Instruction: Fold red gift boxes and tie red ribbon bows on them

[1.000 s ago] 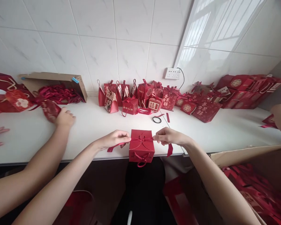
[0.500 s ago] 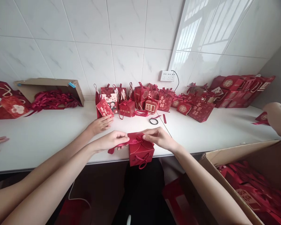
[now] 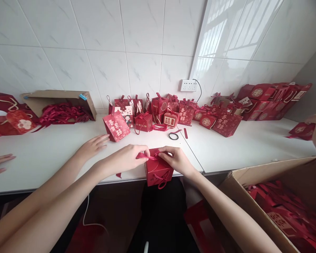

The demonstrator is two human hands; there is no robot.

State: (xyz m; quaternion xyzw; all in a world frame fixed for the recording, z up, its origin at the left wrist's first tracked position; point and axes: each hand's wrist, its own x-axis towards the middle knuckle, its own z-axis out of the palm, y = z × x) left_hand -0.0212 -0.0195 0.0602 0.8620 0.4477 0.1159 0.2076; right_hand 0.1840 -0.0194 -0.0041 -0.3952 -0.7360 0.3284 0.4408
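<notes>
A red gift box (image 3: 159, 175) with a twisted cord handle on its front sits at the table's front edge. Across its lid runs a dark pink ribbon (image 3: 152, 157), tied at the middle. My left hand (image 3: 133, 156) pinches the ribbon at the box's left side, its loose tail hanging below the wrist. On the lid's right, my right hand (image 3: 176, 159) has thumb and fingers closed on the ribbon at the knot, which they partly hide. Another person's hand (image 3: 92, 147) lies on the table beyond my left arm, near a red printed box (image 3: 117, 126).
Several finished-looking red boxes (image 3: 185, 111) stand along the wall. A carton (image 3: 88, 102) of ribbons lies at back left, and an open carton (image 3: 228, 182) of red packaging stands at right. A black ring (image 3: 173, 136) lies mid-table. Other people's hands (image 3: 0, 164) show at both sides.
My left hand has drawn the ribbon up and closer to the knot. The other person's hand has let go of the printed box and moved back left. My right hand stays at the lid.
</notes>
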